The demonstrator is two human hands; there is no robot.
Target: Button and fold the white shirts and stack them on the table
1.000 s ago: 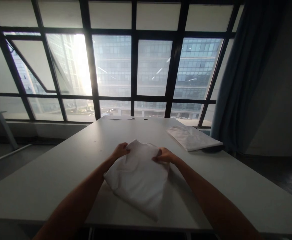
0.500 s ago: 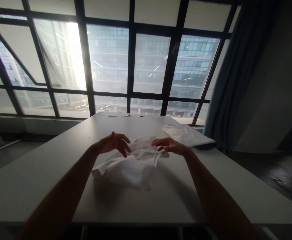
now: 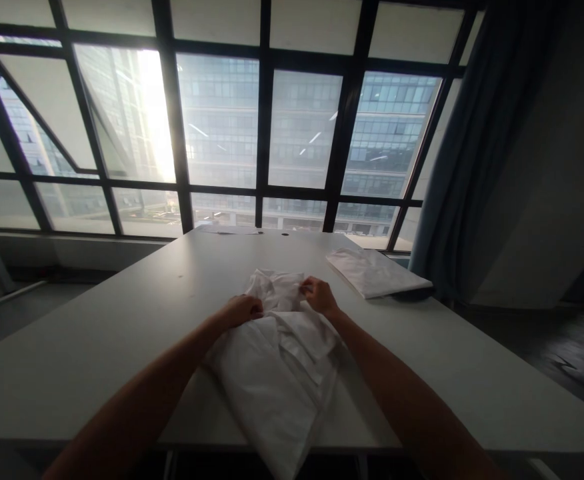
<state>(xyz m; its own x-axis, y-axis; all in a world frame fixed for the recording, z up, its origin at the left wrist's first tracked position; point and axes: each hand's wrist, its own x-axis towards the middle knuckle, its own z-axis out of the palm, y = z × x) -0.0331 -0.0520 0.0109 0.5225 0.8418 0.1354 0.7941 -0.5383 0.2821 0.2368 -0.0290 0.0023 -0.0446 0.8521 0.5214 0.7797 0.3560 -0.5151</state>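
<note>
Your left hand [image 3: 243,310] and right hand [image 3: 319,297] each pinch the far end of the white garment [image 3: 277,360], which lies rumpled on the table [image 3: 122,320] and hangs over its near edge at 6 o'clock. The fingers look clenched on cloth, probably to spread it, though backlight blurs them. A folded white cloth [image 3: 375,272] rests at 2 o'clock.

White shirt [image 3: 277,360], plain. Folded white garment [image 3: 375,272], plain. Pale grey table [image 3: 97,347]. Black window frame [image 3: 263,133]. Dark blue-grey curtain [image 3: 477,147].
</note>
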